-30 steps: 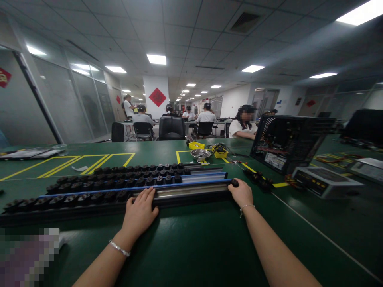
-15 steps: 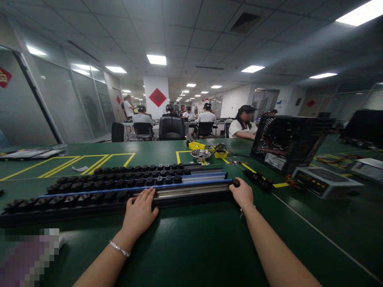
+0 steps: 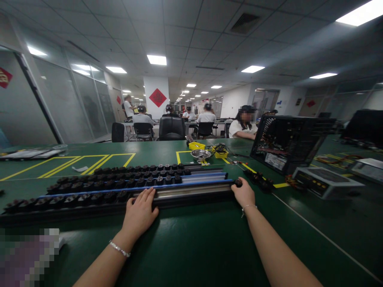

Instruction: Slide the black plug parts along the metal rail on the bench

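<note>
Rail (image 3: pixel 194 195), lengthwise across the worktop (image 3: pixel 203 247), on the near side of other rails (image 3: pixel 205 178). Along its left stretch, a row of black blocks (image 3: pixel 72 199); toward the right, bare silvery channel, with a blue strip (image 3: pixel 119 188) along the far edge.

On the far pillar, a red sign (image 3: pixel 157 97) with a character too blurred to read; at the far left, a red poster (image 3: pixel 4 77), gold writing partly cut off. On the black computer case (image 3: pixel 311 139) to the right, a pale label (image 3: pixel 274 161) with print too small to make out. On the power supply (image 3: pixel 327 179) nearby, yellow marks, likewise illegible.

Left hand (image 3: pixel 139 215): palm down on the rail beside the last block, fingers loosely bent, thumb apart on the near side. Right hand (image 3: pixel 244 194): thumb and forefinger closed on a small black piece (image 3: pixel 238 183) by the rail's right end; attached or loose, impossible to tell.

Farther off, a metal bowl (image 3: pixel 196 158) with unclear contents; behind, a yellow tray (image 3: pixel 196 147); to the right, dark cables (image 3: pixel 220 148) heaped over a yellow box (image 3: pixel 222 155). Inside the open case, boards and wires.
</note>
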`<state>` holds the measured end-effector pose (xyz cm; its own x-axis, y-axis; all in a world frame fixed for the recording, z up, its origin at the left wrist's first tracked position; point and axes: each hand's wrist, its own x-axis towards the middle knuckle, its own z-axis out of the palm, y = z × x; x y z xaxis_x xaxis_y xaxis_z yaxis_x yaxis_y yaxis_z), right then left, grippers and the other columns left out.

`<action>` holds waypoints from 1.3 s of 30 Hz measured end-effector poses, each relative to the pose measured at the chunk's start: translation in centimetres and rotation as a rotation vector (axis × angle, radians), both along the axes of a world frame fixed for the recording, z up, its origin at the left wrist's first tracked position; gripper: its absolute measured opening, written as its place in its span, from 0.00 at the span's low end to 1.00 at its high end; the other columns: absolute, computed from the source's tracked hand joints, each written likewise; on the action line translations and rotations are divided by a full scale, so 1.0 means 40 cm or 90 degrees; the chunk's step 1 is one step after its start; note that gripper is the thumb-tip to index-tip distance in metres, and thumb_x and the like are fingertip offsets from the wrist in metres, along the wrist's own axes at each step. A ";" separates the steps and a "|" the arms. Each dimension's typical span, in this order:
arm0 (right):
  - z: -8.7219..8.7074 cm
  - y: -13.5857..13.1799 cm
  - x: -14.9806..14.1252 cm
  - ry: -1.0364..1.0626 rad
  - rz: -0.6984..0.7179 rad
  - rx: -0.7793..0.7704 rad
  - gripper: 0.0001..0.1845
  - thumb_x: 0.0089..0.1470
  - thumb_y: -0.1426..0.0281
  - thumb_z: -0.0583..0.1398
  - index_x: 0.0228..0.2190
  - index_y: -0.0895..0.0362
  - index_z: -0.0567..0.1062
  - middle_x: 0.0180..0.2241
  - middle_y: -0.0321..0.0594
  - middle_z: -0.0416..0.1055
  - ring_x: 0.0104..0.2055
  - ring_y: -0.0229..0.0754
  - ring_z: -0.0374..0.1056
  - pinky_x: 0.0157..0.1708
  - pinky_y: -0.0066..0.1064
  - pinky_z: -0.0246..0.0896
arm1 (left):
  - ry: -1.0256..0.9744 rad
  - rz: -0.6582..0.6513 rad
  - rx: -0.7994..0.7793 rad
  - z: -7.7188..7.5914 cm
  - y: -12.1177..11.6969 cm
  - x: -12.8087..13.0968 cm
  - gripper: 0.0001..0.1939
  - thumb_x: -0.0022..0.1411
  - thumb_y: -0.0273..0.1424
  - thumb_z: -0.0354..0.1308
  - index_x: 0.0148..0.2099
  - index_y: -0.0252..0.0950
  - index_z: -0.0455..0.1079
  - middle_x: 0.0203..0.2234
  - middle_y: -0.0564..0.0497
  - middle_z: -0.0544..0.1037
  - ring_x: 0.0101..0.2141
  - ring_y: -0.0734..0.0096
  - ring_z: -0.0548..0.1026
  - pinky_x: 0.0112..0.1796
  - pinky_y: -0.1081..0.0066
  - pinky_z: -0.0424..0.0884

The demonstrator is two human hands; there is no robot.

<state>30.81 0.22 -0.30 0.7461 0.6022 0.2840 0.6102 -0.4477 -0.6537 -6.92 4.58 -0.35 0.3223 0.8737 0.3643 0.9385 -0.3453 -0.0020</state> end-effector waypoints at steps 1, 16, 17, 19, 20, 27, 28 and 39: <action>0.001 -0.001 0.000 0.005 0.001 0.002 0.30 0.48 0.64 0.55 0.53 0.59 0.66 0.46 0.48 0.71 0.47 0.49 0.67 0.46 0.35 0.60 | 0.000 0.000 -0.001 0.001 0.000 0.000 0.29 0.57 0.35 0.46 0.61 0.38 0.57 0.61 0.46 0.60 0.59 0.57 0.58 0.53 0.53 0.54; -0.017 0.007 0.010 0.000 0.003 0.063 0.29 0.46 0.65 0.55 0.52 0.60 0.66 0.47 0.47 0.70 0.47 0.47 0.66 0.47 0.34 0.59 | 0.002 -0.004 0.004 0.001 -0.002 0.000 0.29 0.57 0.35 0.45 0.61 0.37 0.57 0.61 0.46 0.60 0.59 0.57 0.57 0.53 0.52 0.54; -0.016 0.007 0.010 0.002 0.001 0.060 0.29 0.46 0.65 0.55 0.51 0.60 0.66 0.47 0.47 0.70 0.47 0.47 0.67 0.47 0.34 0.59 | 0.002 -0.004 0.005 0.002 -0.003 0.000 0.29 0.57 0.35 0.45 0.61 0.37 0.57 0.61 0.46 0.60 0.59 0.57 0.57 0.53 0.52 0.54; -0.013 0.005 0.008 0.005 -0.008 0.059 0.29 0.46 0.65 0.55 0.51 0.60 0.67 0.47 0.48 0.70 0.47 0.48 0.66 0.47 0.34 0.59 | 0.001 -0.004 0.004 0.003 -0.004 0.001 0.29 0.57 0.35 0.45 0.61 0.37 0.57 0.61 0.46 0.60 0.59 0.58 0.57 0.52 0.52 0.54; -0.011 0.005 0.006 0.005 -0.012 0.058 0.29 0.46 0.65 0.55 0.51 0.61 0.67 0.47 0.49 0.69 0.47 0.48 0.66 0.47 0.35 0.59 | 0.001 -0.004 0.003 0.004 -0.004 0.001 0.29 0.57 0.34 0.45 0.61 0.37 0.57 0.61 0.46 0.60 0.59 0.58 0.57 0.52 0.52 0.54; -0.001 -0.002 -0.008 -0.009 -0.029 0.036 0.27 0.47 0.64 0.54 0.49 0.62 0.69 0.48 0.51 0.68 0.48 0.50 0.65 0.47 0.35 0.59 | 0.002 -0.007 0.004 0.002 -0.002 0.001 0.29 0.57 0.34 0.45 0.61 0.37 0.57 0.61 0.47 0.60 0.59 0.59 0.57 0.52 0.53 0.54; 0.000 -0.002 -0.008 -0.010 -0.029 0.033 0.27 0.47 0.64 0.54 0.48 0.62 0.69 0.47 0.51 0.68 0.47 0.50 0.65 0.47 0.35 0.59 | 0.001 -0.009 0.006 0.000 -0.001 0.000 0.29 0.57 0.35 0.45 0.61 0.37 0.57 0.61 0.47 0.60 0.59 0.59 0.57 0.52 0.53 0.54; -0.002 -0.001 0.008 -0.003 -0.054 0.029 0.23 0.49 0.67 0.53 0.46 0.63 0.71 0.44 0.51 0.71 0.46 0.49 0.66 0.47 0.36 0.59 | 0.005 -0.002 0.008 0.000 -0.002 -0.001 0.29 0.56 0.35 0.45 0.61 0.37 0.57 0.61 0.47 0.60 0.59 0.59 0.58 0.52 0.53 0.54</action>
<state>31.14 0.18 -0.37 0.7923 0.5232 0.3139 0.5747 -0.4672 -0.6718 -6.97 4.50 -0.34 0.3280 0.8682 0.3723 0.9373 -0.3484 -0.0133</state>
